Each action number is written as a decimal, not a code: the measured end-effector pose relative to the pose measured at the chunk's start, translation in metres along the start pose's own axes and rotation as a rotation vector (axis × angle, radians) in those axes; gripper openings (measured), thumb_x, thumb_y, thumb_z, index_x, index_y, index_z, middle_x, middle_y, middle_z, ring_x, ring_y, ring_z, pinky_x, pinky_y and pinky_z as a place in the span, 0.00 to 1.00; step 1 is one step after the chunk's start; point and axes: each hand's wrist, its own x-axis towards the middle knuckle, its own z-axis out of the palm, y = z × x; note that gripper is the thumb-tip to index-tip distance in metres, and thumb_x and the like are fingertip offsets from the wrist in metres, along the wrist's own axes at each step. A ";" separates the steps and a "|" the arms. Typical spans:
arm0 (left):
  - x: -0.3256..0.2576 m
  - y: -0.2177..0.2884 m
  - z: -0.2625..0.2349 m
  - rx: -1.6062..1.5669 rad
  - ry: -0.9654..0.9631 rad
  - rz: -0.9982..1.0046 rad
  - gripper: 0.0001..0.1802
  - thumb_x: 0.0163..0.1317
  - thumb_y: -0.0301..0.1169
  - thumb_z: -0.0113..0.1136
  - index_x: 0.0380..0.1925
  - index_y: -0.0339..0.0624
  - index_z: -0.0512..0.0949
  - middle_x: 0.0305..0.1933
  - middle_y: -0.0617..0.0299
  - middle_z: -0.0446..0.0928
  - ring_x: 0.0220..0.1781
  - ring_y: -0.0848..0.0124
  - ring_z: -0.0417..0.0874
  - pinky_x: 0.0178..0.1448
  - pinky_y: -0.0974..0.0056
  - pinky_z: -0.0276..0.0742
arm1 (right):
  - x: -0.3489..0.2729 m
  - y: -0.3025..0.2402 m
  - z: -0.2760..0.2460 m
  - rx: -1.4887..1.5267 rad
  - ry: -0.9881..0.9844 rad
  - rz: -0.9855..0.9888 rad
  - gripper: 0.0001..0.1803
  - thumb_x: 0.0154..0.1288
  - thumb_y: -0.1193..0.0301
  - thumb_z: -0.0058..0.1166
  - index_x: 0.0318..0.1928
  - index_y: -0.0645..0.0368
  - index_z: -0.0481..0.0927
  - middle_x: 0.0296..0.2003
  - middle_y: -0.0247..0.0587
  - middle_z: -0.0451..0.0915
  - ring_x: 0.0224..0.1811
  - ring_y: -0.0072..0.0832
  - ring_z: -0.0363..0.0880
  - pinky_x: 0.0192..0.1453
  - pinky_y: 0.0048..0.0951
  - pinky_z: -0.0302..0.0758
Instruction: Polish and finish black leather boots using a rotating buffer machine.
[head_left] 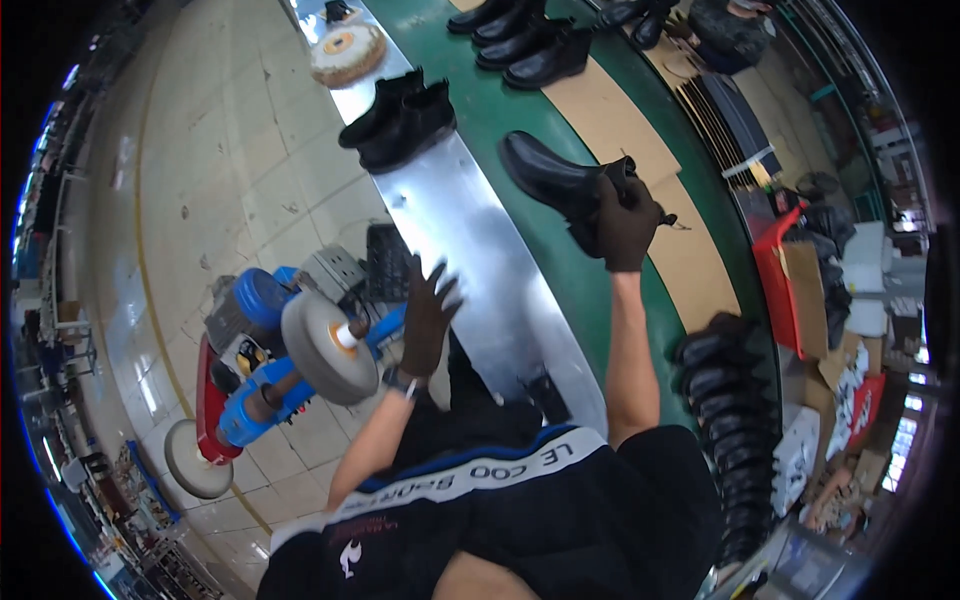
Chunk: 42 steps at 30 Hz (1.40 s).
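Note:
My right hand (628, 228), in a dark brown glove, grips a black leather boot (552, 178) by its upper over the green belt. The boot's toe points to the far left, and a lace or loop hangs near my fingers. Another dark shoe part shows under the hand, but I cannot tell whether it is a second boot. In a matching glove, my left hand (430, 318) is empty with fingers spread, between the metal ledge (480, 240) and the polishing wheel (325, 345). A pair of black boots (405, 125) stands farther along the ledge.
The blue polishing machine (265, 400) stands on the tiled floor at my left. A loose buffing wheel (348, 52) lies on the ledge. Several black boots (535, 45) stand on the far belt (490, 110), and more (725, 420) line its right side. Another person (725, 35) is at far right.

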 end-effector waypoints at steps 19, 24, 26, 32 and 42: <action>-0.123 -0.080 -0.071 -0.975 0.352 -0.445 0.26 0.61 0.55 0.41 0.45 0.46 0.69 0.45 0.57 0.73 0.48 0.62 0.74 0.56 0.57 0.69 | -0.310 -0.038 -0.060 0.605 -0.470 1.158 0.28 0.49 0.75 0.57 0.54 0.62 0.67 0.46 0.40 0.74 0.47 0.31 0.72 0.54 0.29 0.68; -0.160 -0.075 -0.126 -0.986 0.348 -0.336 0.31 0.62 0.58 0.33 0.48 0.43 0.67 0.48 0.56 0.72 0.51 0.64 0.72 0.59 0.58 0.66 | -0.346 -0.028 -0.026 0.353 -0.857 1.287 0.20 0.46 0.74 0.56 0.45 0.62 0.75 0.40 0.37 0.77 0.42 0.25 0.74 0.49 0.25 0.70; -0.162 -0.065 -0.132 -0.987 0.355 -0.325 0.34 0.62 0.59 0.28 0.53 0.42 0.65 0.50 0.55 0.71 0.52 0.62 0.72 0.60 0.57 0.65 | -0.353 -0.018 -0.029 0.249 -0.897 1.264 0.19 0.47 0.74 0.56 0.44 0.62 0.76 0.39 0.36 0.77 0.41 0.24 0.74 0.48 0.24 0.70; -0.139 -0.069 -0.157 -0.998 0.347 -0.368 0.37 0.61 0.61 0.28 0.54 0.42 0.64 0.52 0.53 0.70 0.53 0.60 0.71 0.61 0.56 0.63 | -0.374 -0.011 0.000 0.217 -0.927 1.185 0.16 0.49 0.70 0.54 0.41 0.60 0.77 0.40 0.35 0.76 0.40 0.24 0.73 0.47 0.23 0.69; -0.075 -0.103 -0.217 -0.467 0.160 -0.356 0.23 0.68 0.45 0.25 0.53 0.44 0.62 0.50 0.58 0.71 0.53 0.66 0.72 0.53 0.61 0.71 | -0.376 0.013 0.081 0.891 -0.787 1.557 0.20 0.54 0.62 0.49 0.47 0.57 0.70 0.42 0.42 0.74 0.44 0.35 0.74 0.52 0.44 0.70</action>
